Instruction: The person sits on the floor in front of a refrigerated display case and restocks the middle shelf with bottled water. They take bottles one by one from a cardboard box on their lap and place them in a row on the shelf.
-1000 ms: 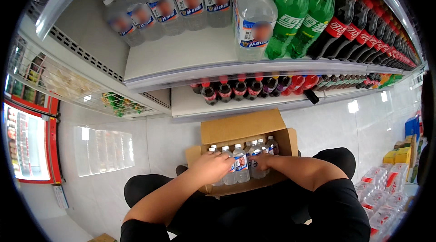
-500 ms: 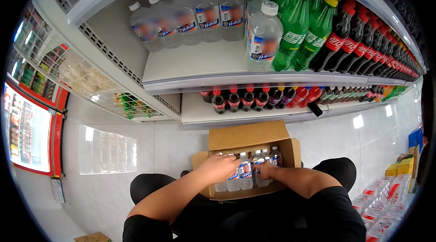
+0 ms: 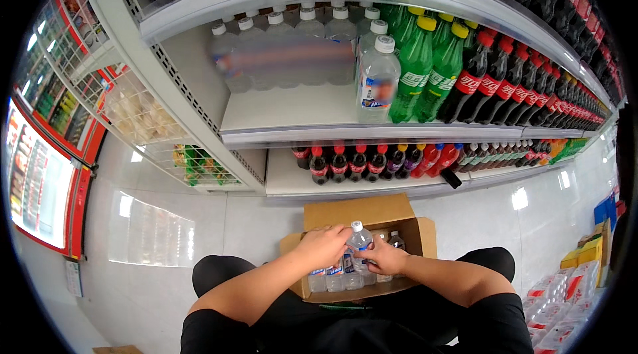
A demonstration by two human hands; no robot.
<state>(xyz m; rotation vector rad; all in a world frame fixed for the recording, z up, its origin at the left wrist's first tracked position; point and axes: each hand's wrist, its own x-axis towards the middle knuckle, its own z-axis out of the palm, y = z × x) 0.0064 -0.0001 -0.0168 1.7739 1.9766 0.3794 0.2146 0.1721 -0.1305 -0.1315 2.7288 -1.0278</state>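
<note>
An open cardboard box (image 3: 359, 208) stands between my knees with several clear plastic bottles (image 3: 335, 279) in it. One clear bottle (image 3: 359, 239) with a white cap and a blue label rises above the others. My right hand (image 3: 387, 255) grips it from the right, thumb and fingers round its body. Just left of it, my left hand (image 3: 323, 247) bends over the bottles with its fingers curled and its fingertips close to the raised bottle's neck. The back of that hand hides what its fingers hold.
Ahead, a shelf (image 3: 286, 109) holds similar clear bottles, green bottles (image 3: 413, 68) with yellow caps and dark cola bottles (image 3: 468, 78). Small bottles line the lower shelf (image 3: 282, 178). At left are a wire rack (image 3: 136, 105) and a lit cooler (image 3: 41, 181); wrapped bottle packs (image 3: 555, 301) lie at right.
My right hand has drawn one bottle up above the rest and moved slightly left with it. The left hand stays near its place. The whole view has tilted upward a little.
</note>
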